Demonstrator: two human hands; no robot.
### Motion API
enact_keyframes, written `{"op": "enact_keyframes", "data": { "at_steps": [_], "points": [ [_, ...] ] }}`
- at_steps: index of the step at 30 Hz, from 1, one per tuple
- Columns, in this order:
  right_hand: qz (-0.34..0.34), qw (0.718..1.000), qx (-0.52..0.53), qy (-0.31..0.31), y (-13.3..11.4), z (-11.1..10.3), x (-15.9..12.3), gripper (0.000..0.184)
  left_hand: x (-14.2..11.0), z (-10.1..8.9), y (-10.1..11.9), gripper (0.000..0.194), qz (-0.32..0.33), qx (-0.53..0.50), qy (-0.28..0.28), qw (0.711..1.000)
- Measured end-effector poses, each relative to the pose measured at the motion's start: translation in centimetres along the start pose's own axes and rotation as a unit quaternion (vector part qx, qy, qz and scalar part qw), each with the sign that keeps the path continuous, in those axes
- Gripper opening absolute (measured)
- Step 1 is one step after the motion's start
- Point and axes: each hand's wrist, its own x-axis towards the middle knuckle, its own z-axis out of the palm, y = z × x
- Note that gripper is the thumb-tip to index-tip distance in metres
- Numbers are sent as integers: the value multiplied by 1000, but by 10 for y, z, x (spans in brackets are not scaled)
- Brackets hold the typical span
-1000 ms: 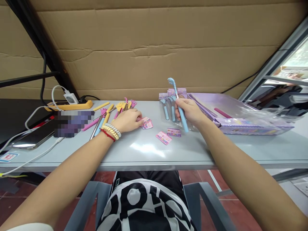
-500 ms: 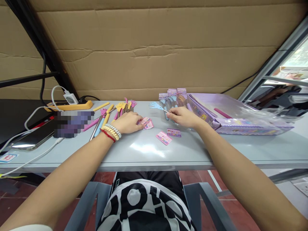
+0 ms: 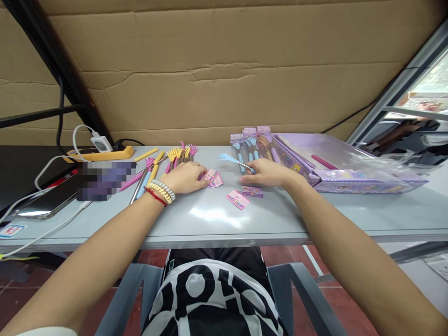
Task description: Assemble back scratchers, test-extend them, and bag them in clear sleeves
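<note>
My right hand (image 3: 268, 171) is closed around a blue hand-shaped back scratcher (image 3: 229, 159). Its claw end points left, low over the grey table (image 3: 217, 217). Resting on the table, my left hand (image 3: 187, 177) has its fingers curled over a small stack of pink cards (image 3: 213, 178). Two more small cards (image 3: 238, 199) lie just in front of my right hand. Behind it stand packaged scratchers (image 3: 250, 142) in clear bags. A pile of loose pink, yellow and blue scratchers (image 3: 171, 158) lies beyond my left hand.
An open purple display box (image 3: 336, 168) sits at the right. At the left are a yellow power strip (image 3: 101, 153) with a white charger, cables and a phone (image 3: 52, 198). A cardboard wall stands behind the table. A grey chair is below me.
My right hand lowered the blue scratcher from upright to lying leftward near the table, and moved slightly left. My left hand stayed on the cards.
</note>
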Motion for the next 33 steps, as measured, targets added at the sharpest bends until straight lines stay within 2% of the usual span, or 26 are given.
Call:
{"op": "enact_keyframes", "data": {
  "at_steps": [7,16,24,33],
  "points": [
    [7,999,-20,-45,2,-1,-1,45,0,0,-1,38,-2,-7,-2,1000],
    [5,999,-45,-23,-10,7,4,45,-2,-5,5,38,-4,-4,-15,1000],
    [-11,997,1,72,-5,2,-1,42,-1,-5,10,44,-17,1,-6,1000],
    [-17,999,-26,30,-9,-1,-3,35,-3,-6,15,48,-1,-11,-23,1000]
  ]
}}
